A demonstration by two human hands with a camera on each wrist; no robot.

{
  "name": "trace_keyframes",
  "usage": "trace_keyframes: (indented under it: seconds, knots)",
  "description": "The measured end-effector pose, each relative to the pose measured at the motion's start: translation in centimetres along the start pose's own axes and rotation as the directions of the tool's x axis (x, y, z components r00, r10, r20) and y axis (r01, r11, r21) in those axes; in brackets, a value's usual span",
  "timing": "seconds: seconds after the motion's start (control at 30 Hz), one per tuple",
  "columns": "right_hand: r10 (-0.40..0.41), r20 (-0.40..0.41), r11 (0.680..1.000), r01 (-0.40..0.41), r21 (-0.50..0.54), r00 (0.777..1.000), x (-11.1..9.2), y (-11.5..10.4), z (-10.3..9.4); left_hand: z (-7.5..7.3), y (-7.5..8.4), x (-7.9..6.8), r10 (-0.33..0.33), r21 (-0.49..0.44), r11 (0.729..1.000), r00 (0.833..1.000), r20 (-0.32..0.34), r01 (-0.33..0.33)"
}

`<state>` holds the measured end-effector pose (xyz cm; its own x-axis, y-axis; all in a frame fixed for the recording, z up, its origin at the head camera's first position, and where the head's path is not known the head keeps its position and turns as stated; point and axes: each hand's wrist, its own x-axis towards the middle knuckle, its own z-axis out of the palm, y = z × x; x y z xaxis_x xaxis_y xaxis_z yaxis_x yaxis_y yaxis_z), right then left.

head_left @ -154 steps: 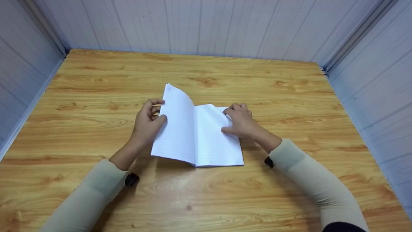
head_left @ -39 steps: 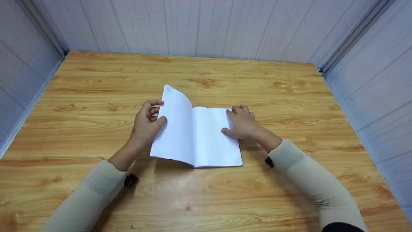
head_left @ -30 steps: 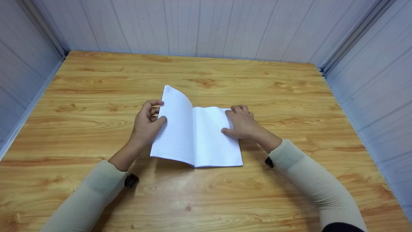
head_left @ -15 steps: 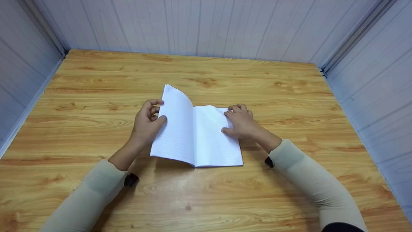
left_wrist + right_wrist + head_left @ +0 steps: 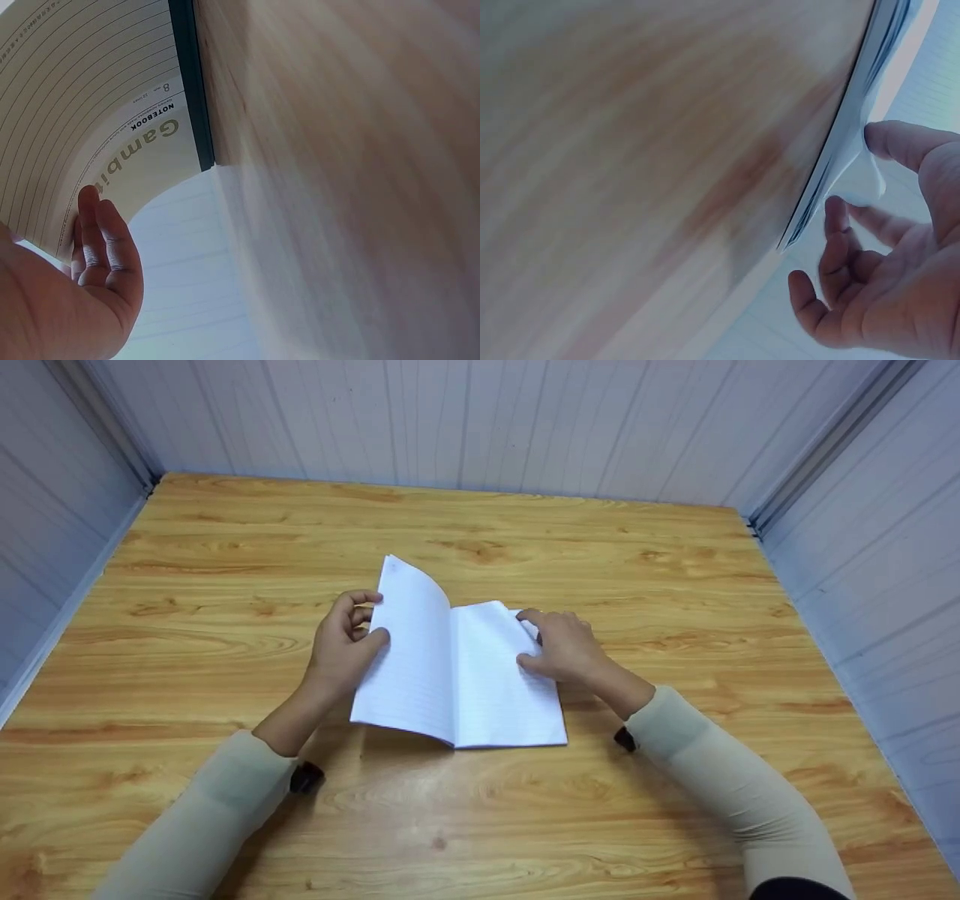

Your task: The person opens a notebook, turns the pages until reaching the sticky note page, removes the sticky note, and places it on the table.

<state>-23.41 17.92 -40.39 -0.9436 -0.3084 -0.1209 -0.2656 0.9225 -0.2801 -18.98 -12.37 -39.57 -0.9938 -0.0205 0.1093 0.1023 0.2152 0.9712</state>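
Left hand [image 5: 341, 645]: pinching the raised left half of the notebook [image 5: 465, 682], thumb on the page side, fingers round the back on the cover [image 5: 142, 157].
Right hand [image 5: 566, 649]: roughly half open, fingers a bit bent, thumb on the right-hand page [image 5: 495, 682], index finger up by its lifted corner. Honestly can't tell if it's pinching the sheet or just touching it.
Notebook: spread open near the middle of the tabletop [image 5: 480, 825], right between the two hands. Left half is tilted up and curves down into the fold; right half lies down, except the top sheet bends up at its far right corner.
Pages: white, faint ruled lines.
Cover: beige with thin dark lines, "NOTEBOOK" in small print, plus bigger "Gambi" lettering that runs in behind the fingers. Dark spine strip [image 5: 193, 82] down the edge.
Sleeves [image 5: 225, 795]: pale beige, both arms, with a little black gadget [image 5: 306, 778] poking out by each cuff.
Tabletop: yellowish wood grain, kinda shiny nearest the person.
Walls [image 5: 480, 420]: pale streaky panels, back and both sides.
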Motion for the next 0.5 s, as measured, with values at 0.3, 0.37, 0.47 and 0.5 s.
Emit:
trace_keyframes:
  seconds: [0.3,0.37,0.47,0.5]
  knots:
    - [0.181,-0.046,0.976,-0.173,0.131,0.982,-0.13,-0.23,-0.55,-0.07,-0.04,0.02,0.013,-0.037,0.999,1.0,0.007,-0.013]
    - [0.2,-0.05,0.965,-0.188,0.183,0.978,-0.16,-0.24,-0.66,-0.07,-0.04,0.01,0.012,-0.034,0.999,1.0,0.004,-0.012]
    - [0.2,-0.084,0.954,-0.175,0.244,0.976,-0.24,-0.3,-0.78,-0.05,0.0,-0.02,0.009,-0.031,0.999,1.0,0.002,-0.009]
    - [0.194,-0.105,0.953,-0.162,0.255,0.975,-0.28,-0.33,-0.8,-0.04,0.01,-0.03,0.009,-0.029,1.0,1.0,0.002,-0.009]
